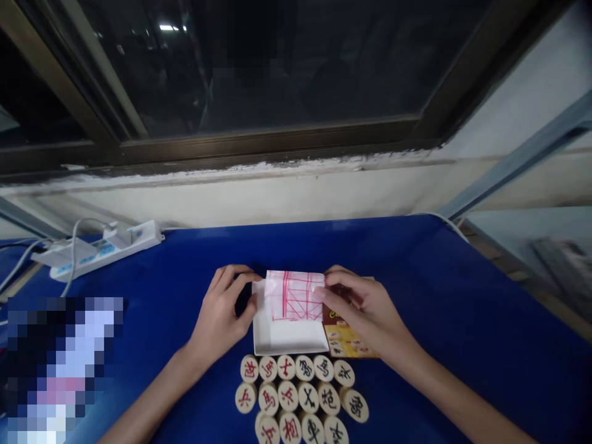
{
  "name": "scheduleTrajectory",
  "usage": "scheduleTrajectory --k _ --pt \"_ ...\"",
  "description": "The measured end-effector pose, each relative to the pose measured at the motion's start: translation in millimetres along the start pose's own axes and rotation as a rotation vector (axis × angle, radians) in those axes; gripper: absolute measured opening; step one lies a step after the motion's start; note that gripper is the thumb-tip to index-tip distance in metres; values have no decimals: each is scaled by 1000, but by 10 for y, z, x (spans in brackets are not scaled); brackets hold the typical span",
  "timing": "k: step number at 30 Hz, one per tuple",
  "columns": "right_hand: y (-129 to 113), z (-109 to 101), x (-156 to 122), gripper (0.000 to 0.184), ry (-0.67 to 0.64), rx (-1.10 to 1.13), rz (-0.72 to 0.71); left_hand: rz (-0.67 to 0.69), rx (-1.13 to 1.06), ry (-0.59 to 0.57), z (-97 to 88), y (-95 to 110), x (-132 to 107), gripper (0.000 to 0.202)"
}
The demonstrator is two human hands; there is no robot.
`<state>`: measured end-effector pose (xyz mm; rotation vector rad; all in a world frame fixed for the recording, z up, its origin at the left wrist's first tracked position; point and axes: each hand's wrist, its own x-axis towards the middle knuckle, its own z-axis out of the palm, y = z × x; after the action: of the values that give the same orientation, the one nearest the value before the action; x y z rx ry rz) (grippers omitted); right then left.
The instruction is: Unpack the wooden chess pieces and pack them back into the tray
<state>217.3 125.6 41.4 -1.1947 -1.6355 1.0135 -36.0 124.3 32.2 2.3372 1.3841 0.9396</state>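
A folded white plastic sheet with red lines [298, 297], like a xiangqi board, lies over the back part of a shallow white box [291, 338]. My right hand [363, 302] pinches the sheet's right edge between thumb and fingers. On the other side, my left hand [229, 302] has its thumb and fingertips closed at the box's left wall. Partly under my right hand is a brown and yellow printed box lid [349, 341]. Just in front of the box stand several round xiangqi pieces [289, 396] in rows, marked with red or black characters.
A white power strip [111, 250] with plugged-in cables sits at the back left of the blue table [185, 259]. A blurred-out object [65, 370] lies at the left. Behind the table are a wall [259, 200] and a dark window [296, 74].
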Motion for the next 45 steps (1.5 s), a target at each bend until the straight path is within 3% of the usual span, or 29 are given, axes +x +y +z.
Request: scheduleTrajectory --k 5,9,14,24,31,37,42,45 --pt "13 1 -51 21 -12 99 17 -86 -218 66 -73 92 12 17" --pt "-18 5 -114 20 -53 109 33 -144 -520 -47 -99 199 10 21" --pt "-34 49 -106 21 -110 46 36 -285 -668 -150 -35 220 -17 24" --pt "29 63 -131 23 -90 44 85 -394 -620 -31 -42 186 -14 28" --pt "-57 88 -160 21 -92 102 111 -521 -791 -101 -136 211 31 32" --pt "-50 95 -143 27 -74 86 82 -539 -850 -10 -127 229 44 29" --pt "-58 84 -157 30 -50 92 127 -595 -917 -130 -115 224 51 32" --pt "-23 88 -173 23 5 83 81 -585 -950 -138 -95 225 48 32"
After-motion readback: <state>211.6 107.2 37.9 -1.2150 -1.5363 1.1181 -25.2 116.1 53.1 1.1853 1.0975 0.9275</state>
